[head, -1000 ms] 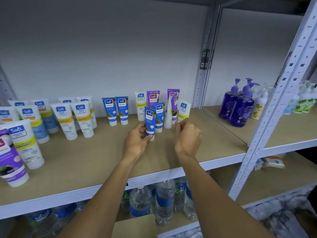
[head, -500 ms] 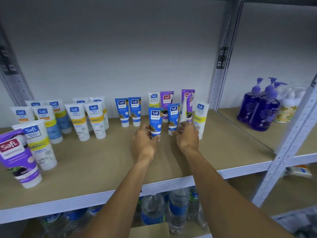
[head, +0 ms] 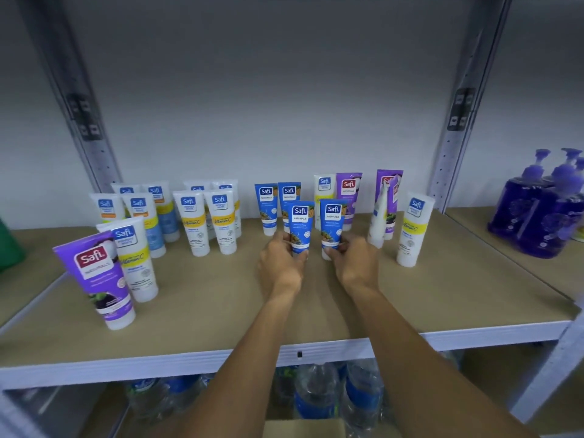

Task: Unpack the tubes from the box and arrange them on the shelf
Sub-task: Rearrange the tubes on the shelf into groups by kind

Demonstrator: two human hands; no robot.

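Left hand (head: 279,267) grips a blue tube (head: 301,221) low, by the cap. Right hand (head: 357,263) pinches a second blue tube (head: 332,222) the same way. Both stand upright mid-shelf (head: 442,295), just in front of the back blue tubes (head: 278,200).

Tubes look light, soft-walled and slick. On small caps they probably tip easily, so take them low, near the cap.

White tubes (head: 192,222) stand toward the shelf's left, a purple tube (head: 98,273) at its left front. Under the shelf are water bottles (head: 316,396) and a cardboard box (head: 303,428) — contents hidden. Right of the shelf are pump bottles (head: 534,213), purple liquid inside.
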